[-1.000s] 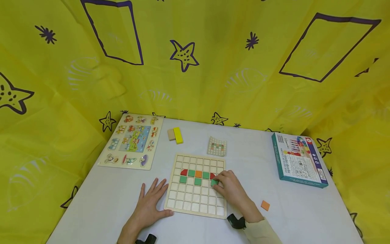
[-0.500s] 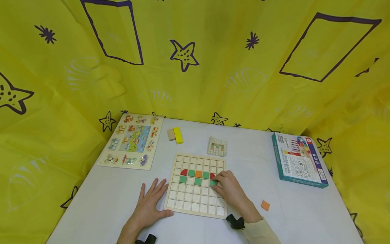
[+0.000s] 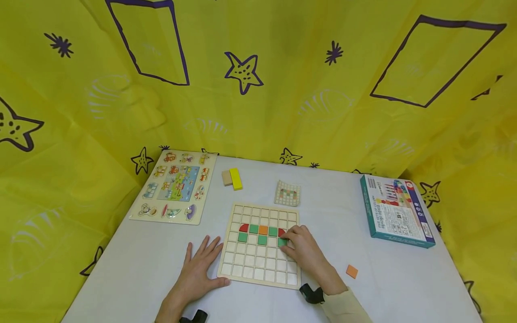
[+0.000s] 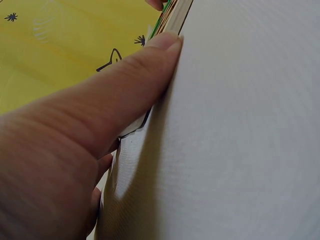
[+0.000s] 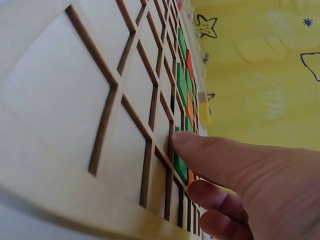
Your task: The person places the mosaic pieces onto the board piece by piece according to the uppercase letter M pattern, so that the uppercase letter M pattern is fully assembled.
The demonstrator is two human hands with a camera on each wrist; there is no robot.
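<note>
A wooden grid board [image 3: 258,273] lies in the middle of the table. Green square tiles [image 3: 262,240], an orange tile [image 3: 263,230] and two red rounded tiles [image 3: 244,228] sit in two of its rows. My right hand [image 3: 307,251] is over the board's right side, thumb and forefinger pinching a green square tile [image 5: 181,165] that lies in its cell under the right red tile. My left hand [image 3: 198,269] rests spread on the table, its thumb [image 4: 145,65] touching the board's near left corner.
A loose orange tile [image 3: 352,271] lies right of my right forearm. Behind the board stand a small pattern card [image 3: 288,194] and a yellow block [image 3: 236,179] by a plain wooden one [image 3: 227,178]. A picture puzzle [image 3: 161,211] lies left, a teal-edged box [image 3: 397,211] right.
The green tile in my right fingers has shifted slightly left and settled into line with its cell. My right hand moved a little with it; my left hand has stayed put.
</note>
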